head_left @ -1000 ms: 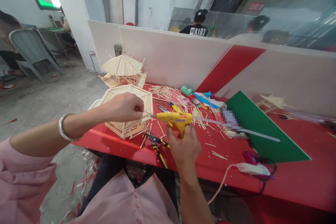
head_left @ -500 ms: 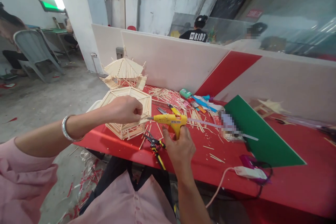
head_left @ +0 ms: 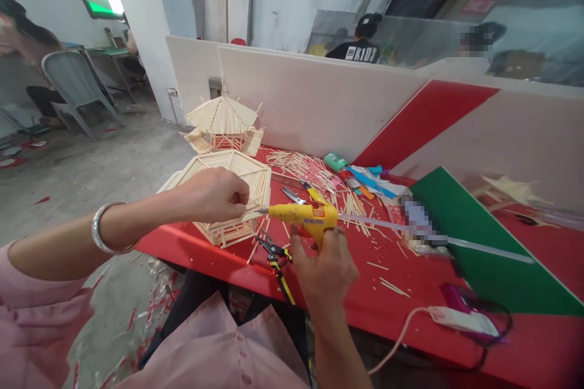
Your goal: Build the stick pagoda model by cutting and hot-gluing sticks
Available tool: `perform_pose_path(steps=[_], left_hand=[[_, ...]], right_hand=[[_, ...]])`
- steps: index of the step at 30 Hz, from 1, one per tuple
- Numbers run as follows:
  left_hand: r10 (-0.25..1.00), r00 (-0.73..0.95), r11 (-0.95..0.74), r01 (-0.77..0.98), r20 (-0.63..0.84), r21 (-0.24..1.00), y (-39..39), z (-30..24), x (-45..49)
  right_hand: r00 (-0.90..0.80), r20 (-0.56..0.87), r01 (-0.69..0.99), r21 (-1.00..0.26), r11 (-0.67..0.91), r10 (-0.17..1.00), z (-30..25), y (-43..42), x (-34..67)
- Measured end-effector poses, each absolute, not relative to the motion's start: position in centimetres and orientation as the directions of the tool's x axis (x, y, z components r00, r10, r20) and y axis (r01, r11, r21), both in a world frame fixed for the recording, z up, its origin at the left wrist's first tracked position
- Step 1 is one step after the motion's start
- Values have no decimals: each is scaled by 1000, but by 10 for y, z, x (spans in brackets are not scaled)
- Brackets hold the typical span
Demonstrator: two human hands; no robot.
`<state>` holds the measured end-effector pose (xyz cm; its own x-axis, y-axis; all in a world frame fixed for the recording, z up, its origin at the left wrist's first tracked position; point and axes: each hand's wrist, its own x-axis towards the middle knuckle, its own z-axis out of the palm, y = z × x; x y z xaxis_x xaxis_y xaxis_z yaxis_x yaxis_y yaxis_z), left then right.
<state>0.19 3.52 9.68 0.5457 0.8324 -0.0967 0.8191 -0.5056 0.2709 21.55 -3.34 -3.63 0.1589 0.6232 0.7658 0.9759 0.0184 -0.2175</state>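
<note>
The right hand (head_left: 326, 264) has its fingers wrapped around the handle of a yellow glue gun (head_left: 301, 214), which lies level in front of them. Its metal nozzle (head_left: 263, 211) points left, ending just beside the left fingers, while a long translucent glue stick (head_left: 374, 222) runs out of the back, to the right of the grasping fingers.

The left hand (head_left: 221, 194), with a silver bracelet (head_left: 96, 230) behind its wrist, has its fingers clenched; thin pale wood shows by their tips, but whether they pinch a piece of it cannot be told. Below and beyond these fingers is a hexagonal stick frame (head_left: 244, 161), partly hidden by the hand; whether they touch it is unclear. Farther beyond it stands a pagoda-like stick model (head_left: 222, 117) with a pointed roof.

Black-and-yellow pliers (head_left: 275, 255) lie on the red counter (head_left: 429, 273), between the two hands and nearer the person, just left of the right fingers. Past the glue gun, away from the fingers, are yellow-handled scissors (head_left: 292, 195), a heap of loose sticks (head_left: 303, 168) and a green container (head_left: 335, 161). A green board (head_left: 483, 261) lies well to the right of the right fingers, with a white power strip (head_left: 463, 321) nearer the person.
</note>
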Motion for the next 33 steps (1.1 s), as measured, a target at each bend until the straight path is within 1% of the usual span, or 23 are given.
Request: perform_pose_path(steps=[2,4,9,11,22,27,33], left_hand=[[833,542,-497,821,-112,280,36,97,3],[835,536,-490,825,-119,281,37,96,3],[835,537,-489,824,-122,286,39,94,3],[832,541,-489,820,-124,299,38,94,3],[803,586,-539,791,-104,291,36,96,9],[792,604,-556,775,-91,300,36,94,10],[787,603,-550,781,-130,296,34,97,14]], right_hand=[[135,786,981,-192,31,603,-37,-34,216],[131,791,979,-199,49,597,-38,-35,215],[195,711,945,-320,65,675,-38,-35,215],[207,688,938,-342,60,695,-37,-35,217],[229,705,952,-306,-3,672,-39,-43,229],[232,693,945,-328,12,683,-38,-42,231],[240,682,939,-344,14,690,-40,-43,234]])
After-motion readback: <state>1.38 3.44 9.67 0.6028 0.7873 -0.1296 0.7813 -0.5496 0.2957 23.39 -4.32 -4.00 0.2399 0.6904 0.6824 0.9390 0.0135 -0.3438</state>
